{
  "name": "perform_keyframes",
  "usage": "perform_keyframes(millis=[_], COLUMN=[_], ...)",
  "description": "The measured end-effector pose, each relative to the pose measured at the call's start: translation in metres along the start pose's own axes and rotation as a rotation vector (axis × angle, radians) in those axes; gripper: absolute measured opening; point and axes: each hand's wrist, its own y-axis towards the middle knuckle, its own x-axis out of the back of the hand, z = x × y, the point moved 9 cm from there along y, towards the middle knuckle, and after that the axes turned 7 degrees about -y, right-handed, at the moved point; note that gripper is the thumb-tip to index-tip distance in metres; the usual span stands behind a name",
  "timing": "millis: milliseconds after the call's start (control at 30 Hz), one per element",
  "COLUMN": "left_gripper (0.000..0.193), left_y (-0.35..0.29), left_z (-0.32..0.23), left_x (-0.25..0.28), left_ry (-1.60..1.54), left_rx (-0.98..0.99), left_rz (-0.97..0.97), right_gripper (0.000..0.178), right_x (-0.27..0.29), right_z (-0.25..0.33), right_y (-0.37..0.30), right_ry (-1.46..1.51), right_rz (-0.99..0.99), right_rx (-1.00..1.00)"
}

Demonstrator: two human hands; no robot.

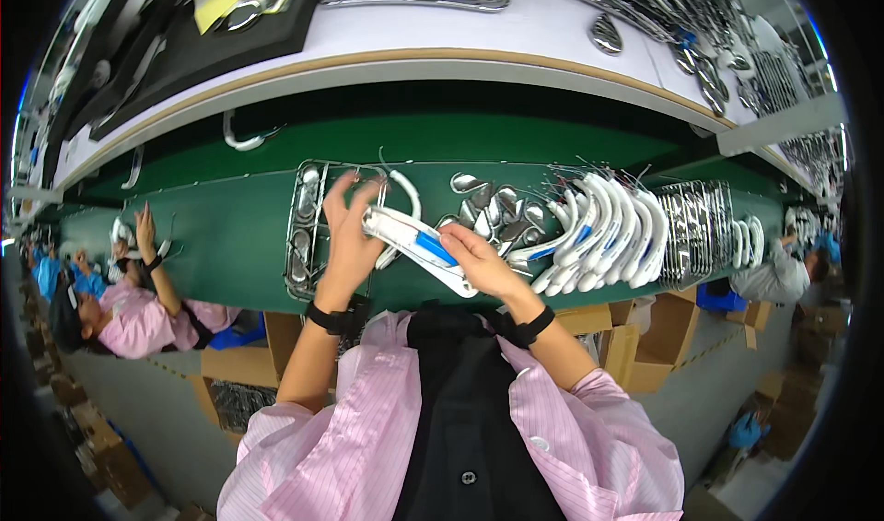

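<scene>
My right hand [481, 261] is closed on a white curved plastic piece [401, 230] with a blue strip, gripping it by its lower right part. The piece lies slantwise above the green bench. At its upper left end is my left hand [350, 231], fingers spread and slightly blurred; whether its thumb touches the piece I cannot tell. Behind my left hand stands a wire rack [293, 254] with shiny chrome pieces in it. Another white curved piece [405, 192] with a thin wire lies just beyond the held one.
Loose chrome teardrop-shaped covers [497, 212] lie in a pile right of centre. Beside them is a row of white curved pieces [612, 235] with wires, then stacked wire racks [697, 231]. A shelf edge [442, 65] crosses above the bench. A co-worker in pink [143, 318] sits at left.
</scene>
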Motion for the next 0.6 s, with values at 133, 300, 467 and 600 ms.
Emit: perform_keyframes(millis=[133,300,467,600], left_gripper=[0.054,0.032,0.03,0.027], left_y=[-0.031,-0.058,-0.042,-0.032], left_z=[0.057,0.071,0.072,0.071], left_x=[-0.083,-0.105,-0.054,-0.027], left_ry=[-1.227,-1.365,-1.347,-1.296], left_rx=[0.786,0.818,0.858,0.83], left_rz=[-0.111,-0.135,-0.185,-0.246], right_gripper=[0.022,0.027,0.044,0.055], right_x=[0.013,0.001,0.081,0.099], right_z=[-0.004,0.001,-0.043,-0.111], right_y=[0.014,0.046,0.105,0.14], right_ry=[-0.04,-0.076,-1.258,-1.525], right_rz=[-0.437,-0.302,-0.39,-0.14], right_rx=[0.11,0.09,0.219,0.253])
